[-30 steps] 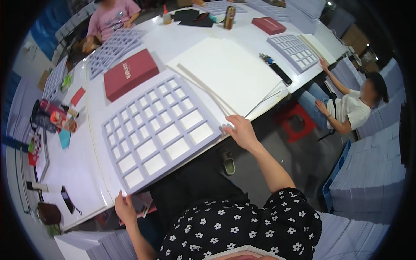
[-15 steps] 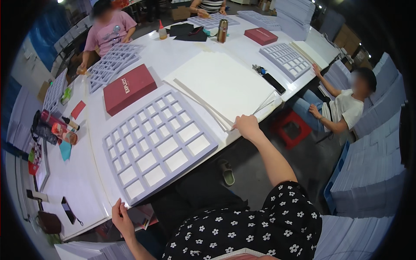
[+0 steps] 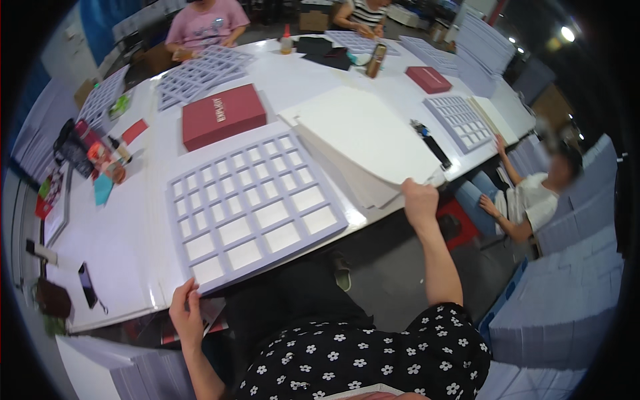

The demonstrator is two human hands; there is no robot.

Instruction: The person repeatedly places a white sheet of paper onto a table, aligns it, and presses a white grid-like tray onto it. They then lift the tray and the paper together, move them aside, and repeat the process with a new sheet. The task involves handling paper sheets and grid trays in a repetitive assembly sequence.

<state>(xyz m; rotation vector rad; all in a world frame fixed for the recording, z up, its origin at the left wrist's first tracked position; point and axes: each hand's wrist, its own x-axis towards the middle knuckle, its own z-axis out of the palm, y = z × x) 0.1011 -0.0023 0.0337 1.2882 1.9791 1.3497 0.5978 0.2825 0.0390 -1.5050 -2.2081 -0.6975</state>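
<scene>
My right hand (image 3: 420, 202) pinches the near corner of a large white sheet (image 3: 363, 137), the top one of a loose stack. That corner bends up off the sheets (image 3: 363, 190) below it. A lilac divided tray (image 3: 280, 255) with white-bottomed compartments lies flat in front of me, left of the stack. By its near left corner is my left hand (image 3: 187, 312), thumb and fingers apart, fingertips close to or touching the tray edge. Whether they press on it I cannot tell.
Behind the tray sits a dark red box (image 3: 223, 119). Keys (image 3: 419, 128) and a black phone (image 3: 437, 153) lie right of the sheets. Co-workers sit around the table, one at the right (image 3: 537, 193). Tall stacks of white board (image 3: 553, 300) stand at my right.
My right hand has taken the top sheet's corner and bent it upward, moving slightly right. My left hand stays by the tray corner. The whole view has shifted with my head.
</scene>
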